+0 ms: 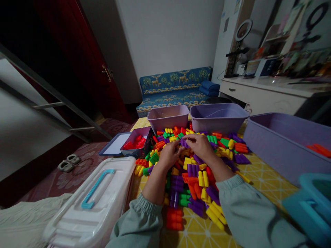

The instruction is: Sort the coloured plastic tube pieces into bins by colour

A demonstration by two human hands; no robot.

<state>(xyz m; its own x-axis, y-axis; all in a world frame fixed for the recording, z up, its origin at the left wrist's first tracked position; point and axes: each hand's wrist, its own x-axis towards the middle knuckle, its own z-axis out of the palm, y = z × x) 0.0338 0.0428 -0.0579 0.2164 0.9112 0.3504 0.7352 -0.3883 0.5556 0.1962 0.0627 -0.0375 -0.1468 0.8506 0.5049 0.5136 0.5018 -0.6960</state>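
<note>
From the head view, your right hand [201, 146] has its grip pinched on a purple block [184, 143] over the block pile [192, 170] on the yellow-covered bench [196, 232]. Your left hand [169, 154] is just beside it; whether that grip is closed, I cannot tell.

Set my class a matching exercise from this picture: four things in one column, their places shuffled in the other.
Things
1. Loose coloured pieces
2. Deer-patterned sofa
3. Shoes
4. Blue handle

Places
A. On the patterned floor
B. On the white lid
C. Heaped on the yellow cloth
D. Along the back wall

Pairs: 1-C, 2-D, 3-A, 4-B
</note>
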